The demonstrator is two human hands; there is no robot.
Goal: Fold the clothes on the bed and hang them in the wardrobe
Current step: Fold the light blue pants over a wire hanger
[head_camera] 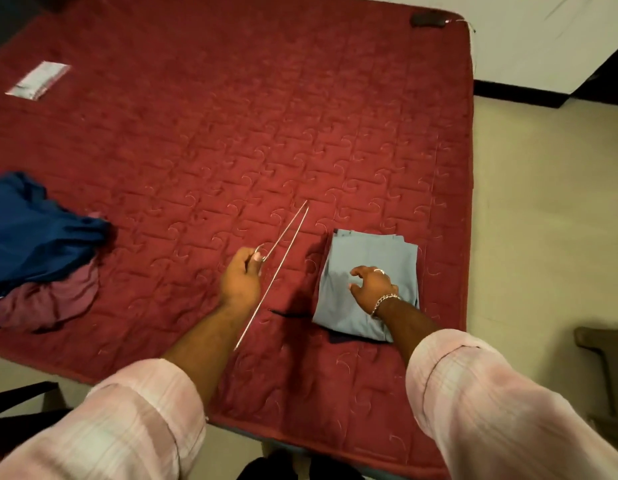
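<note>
- Bed [231, 98]: red quilted mattress, swirl stitching, filling most of the view; near edge just beyond the two pink-sleeved forearms.
- Folded garment [366, 251]: pale blue-grey, folded to a neat rectangle, flat on the bed close to the right edge and toward the near edge. Folded, not on a hanger.
- Right hand [371, 284]: over the near half of the folded garment, palm down, fingers [356, 271] spread and curled, tips at or just above the cloth; nothing gripped. Contact with the cloth not clear. Ring on one finger, chain bracelet [385, 301] at the wrist.
- Left hand [240, 280]: just left of the folded garment, clenched around the hook end of a wire hanger.
- Wire hanger [283, 251]: thin, silver, seen nearly edge-on as two long rods meeting at a far tip; running slantwise from beside the left forearm toward the middle of the bed. Whether resting on the bed or lifted: cannot tell.
- Dark cord or strap [288, 314]: short, on the bed at the near left corner of the folded garment.
- Unfolded clothes: blue garment [33, 237] heaped at the left edge, over a maroon garment [54, 301] nearer the near edge.
- Clear packet [39, 79]: flat, toward the far left corner.
- Small dark object [427, 19]: at the far right corner; kind not discernible.
</note>
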